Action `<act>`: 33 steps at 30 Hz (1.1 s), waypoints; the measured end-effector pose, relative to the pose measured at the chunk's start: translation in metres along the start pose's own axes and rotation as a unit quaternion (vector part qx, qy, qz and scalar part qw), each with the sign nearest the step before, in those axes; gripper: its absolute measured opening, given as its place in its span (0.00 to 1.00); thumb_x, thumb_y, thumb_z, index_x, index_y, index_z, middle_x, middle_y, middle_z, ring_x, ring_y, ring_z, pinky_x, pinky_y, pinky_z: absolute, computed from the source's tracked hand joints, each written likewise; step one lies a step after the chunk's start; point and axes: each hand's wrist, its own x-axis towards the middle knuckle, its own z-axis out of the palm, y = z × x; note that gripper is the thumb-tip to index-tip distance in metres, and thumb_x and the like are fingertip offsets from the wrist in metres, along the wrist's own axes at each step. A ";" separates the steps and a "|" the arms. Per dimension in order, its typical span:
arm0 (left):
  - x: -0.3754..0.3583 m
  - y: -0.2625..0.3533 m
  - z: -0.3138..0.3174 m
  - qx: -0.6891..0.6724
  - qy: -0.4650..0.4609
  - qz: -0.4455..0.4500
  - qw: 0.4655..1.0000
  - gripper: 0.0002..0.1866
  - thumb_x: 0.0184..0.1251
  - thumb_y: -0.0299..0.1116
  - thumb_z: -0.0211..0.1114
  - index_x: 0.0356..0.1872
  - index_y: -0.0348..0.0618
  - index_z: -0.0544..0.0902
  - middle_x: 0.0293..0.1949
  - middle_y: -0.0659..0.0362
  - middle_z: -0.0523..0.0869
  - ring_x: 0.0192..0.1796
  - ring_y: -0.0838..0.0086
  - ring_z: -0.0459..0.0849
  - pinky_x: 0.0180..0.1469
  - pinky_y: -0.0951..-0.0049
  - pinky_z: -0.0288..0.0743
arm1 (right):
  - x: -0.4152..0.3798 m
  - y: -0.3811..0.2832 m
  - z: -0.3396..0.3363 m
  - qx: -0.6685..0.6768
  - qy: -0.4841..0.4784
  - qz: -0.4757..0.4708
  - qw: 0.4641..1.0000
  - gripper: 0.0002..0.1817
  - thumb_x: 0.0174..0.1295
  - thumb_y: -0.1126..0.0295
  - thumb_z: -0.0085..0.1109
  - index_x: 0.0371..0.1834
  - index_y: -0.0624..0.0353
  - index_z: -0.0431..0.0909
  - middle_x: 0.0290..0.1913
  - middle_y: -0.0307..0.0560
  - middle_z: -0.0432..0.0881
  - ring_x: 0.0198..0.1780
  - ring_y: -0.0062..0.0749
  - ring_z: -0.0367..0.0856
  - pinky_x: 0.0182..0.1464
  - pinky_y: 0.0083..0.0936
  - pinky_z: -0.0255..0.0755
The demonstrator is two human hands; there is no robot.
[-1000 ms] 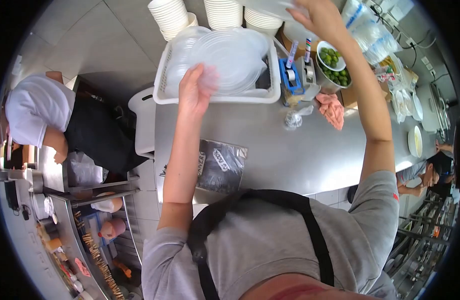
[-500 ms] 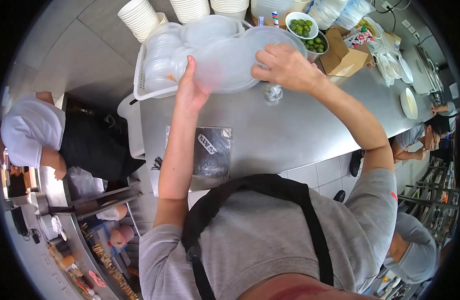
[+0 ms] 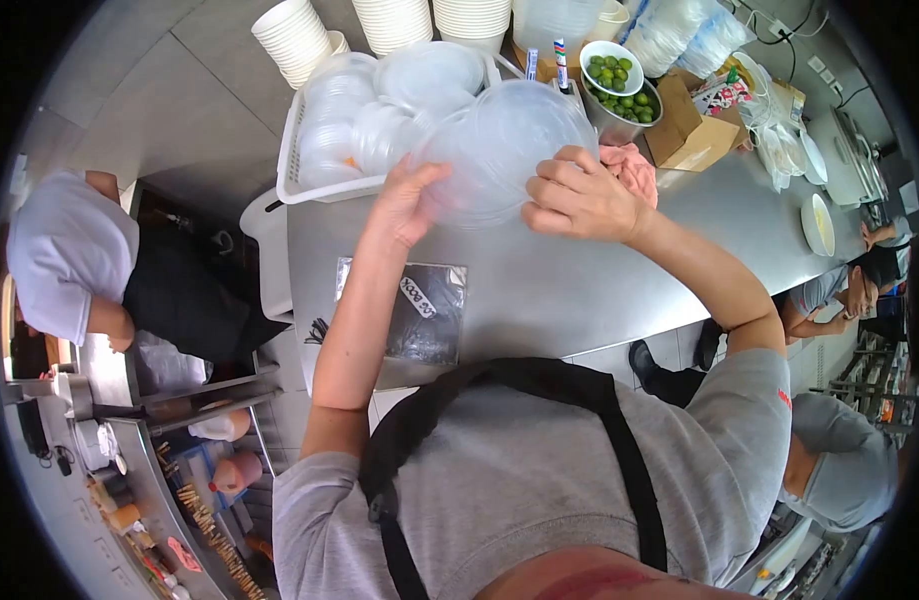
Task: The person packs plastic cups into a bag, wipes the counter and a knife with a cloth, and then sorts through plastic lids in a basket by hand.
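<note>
Several round, translucent plastic lids (image 3: 509,140) are held in a loose, fanned stack above the steel counter, between my two hands. My left hand (image 3: 409,205) grips their left edge, the thumb over the top and the fingers partly hidden underneath. The curled fingers of my right hand (image 3: 584,200) close on the right edge; its thumb is out of sight. Just beyond my left hand stands a white plastic basket (image 3: 291,150) filled with more stacked clear lids (image 3: 329,130). A pink cloth (image 3: 631,172) lies beside my right hand.
Stacked white paper cups (image 3: 394,22) line the back. A bowl of green limes (image 3: 612,72) and a cardboard box (image 3: 691,130) stand to the right. A dark book in a plastic cover (image 3: 429,320) lies near the counter's front edge. Co-workers stand left (image 3: 74,260) and right (image 3: 839,290).
Both hands have brought the lids closer to my body, and the lids are fanned differently. The pink cloth has come into view; the small crumpled plastic ball is no longer visible.
</note>
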 end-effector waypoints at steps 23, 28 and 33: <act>0.020 -0.046 0.028 0.187 -0.120 0.125 0.967 0.60 0.38 0.37 0.78 0.69 0.49 0.41 0.66 0.48 0.51 0.63 0.61 0.62 0.51 0.67 0.70 | -0.017 -0.007 -0.014 0.309 0.350 0.524 0.712 0.29 0.47 0.80 0.65 0.53 0.60 0.62 0.50 0.45 0.69 0.49 0.26 0.71 0.51 0.24 0.68; 0.043 -0.056 0.042 0.090 -0.085 0.123 0.985 0.62 0.40 0.38 0.78 0.69 0.49 0.37 0.66 0.47 0.48 0.64 0.59 0.60 0.53 0.66 0.69 | -0.019 0.014 -0.016 0.292 0.439 0.583 0.618 0.29 0.47 0.80 0.66 0.53 0.59 0.63 0.47 0.42 0.73 0.50 0.26 0.71 0.50 0.24 0.69; 0.076 -0.053 0.036 0.049 -0.086 0.152 0.983 0.41 0.64 0.33 0.58 0.69 0.55 0.38 0.67 0.53 0.49 0.63 0.61 0.64 0.54 0.64 0.70 | -0.036 0.019 -0.005 0.386 0.506 0.581 0.506 0.29 0.47 0.82 0.65 0.53 0.58 0.64 0.48 0.42 0.72 0.49 0.26 0.72 0.51 0.24 0.68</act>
